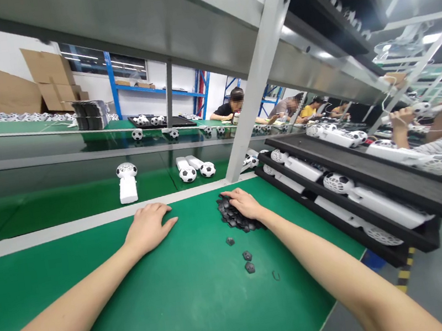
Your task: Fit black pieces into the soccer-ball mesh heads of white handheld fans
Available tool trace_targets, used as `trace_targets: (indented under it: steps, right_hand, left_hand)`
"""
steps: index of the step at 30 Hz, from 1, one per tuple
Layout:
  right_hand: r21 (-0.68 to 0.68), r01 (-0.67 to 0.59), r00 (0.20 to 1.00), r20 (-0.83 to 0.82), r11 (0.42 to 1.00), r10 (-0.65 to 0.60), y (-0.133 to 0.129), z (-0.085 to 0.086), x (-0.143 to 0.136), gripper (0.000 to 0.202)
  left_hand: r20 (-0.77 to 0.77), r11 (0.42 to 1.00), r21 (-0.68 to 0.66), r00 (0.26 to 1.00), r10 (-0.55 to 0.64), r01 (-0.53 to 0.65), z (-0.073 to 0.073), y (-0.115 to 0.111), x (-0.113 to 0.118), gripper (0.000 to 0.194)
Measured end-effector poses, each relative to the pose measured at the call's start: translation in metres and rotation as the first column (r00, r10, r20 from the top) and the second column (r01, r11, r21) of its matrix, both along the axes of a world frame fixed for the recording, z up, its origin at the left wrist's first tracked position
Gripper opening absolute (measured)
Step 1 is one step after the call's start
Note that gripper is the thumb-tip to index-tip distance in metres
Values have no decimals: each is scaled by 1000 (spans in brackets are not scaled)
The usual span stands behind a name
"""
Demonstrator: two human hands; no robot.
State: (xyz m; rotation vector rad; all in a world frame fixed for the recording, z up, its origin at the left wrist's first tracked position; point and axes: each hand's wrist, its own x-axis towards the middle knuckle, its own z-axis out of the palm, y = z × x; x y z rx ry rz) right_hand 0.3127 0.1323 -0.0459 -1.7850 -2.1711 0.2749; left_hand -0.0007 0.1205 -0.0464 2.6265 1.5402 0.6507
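Observation:
My left hand point(150, 228) rests on the green tabletop point(155, 310) with its fingers stretched out and the thumb apart, holding nothing. My right hand point(246, 204) lies over a heap of small black pentagon pieces point(233, 220), its fingers reaching across the far side of the heap and touching it. Part of the heap is hidden under that hand. Three loose pentagon pieces point(249, 268) lie nearer to me, and close to them is a small thin dark curved bit point(276, 275).
Beyond the pale table edge, a conveyor belt point(62, 196) carries white handheld devices with football-patterned heads point(126, 180). To the right, stacked black trays point(355, 166) hold more of them. A metal post point(259, 64) rises ahead under a shelf. Co-workers point(232, 105) sit further back.

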Motion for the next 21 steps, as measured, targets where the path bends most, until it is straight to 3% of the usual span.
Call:
trace_targets:
  steps: [12,21]
  right_hand:
    - [28,30,999,36,999,-31,-8,2,-4,39]
    - [10,43,996,78,999,-44,-6,3,-5,50]
  left_hand:
    - [1,1000,3,1000,5,-5,0,0,0,37]
    - [-3,1000,1,1000,6,-6,-1,0,0,37]
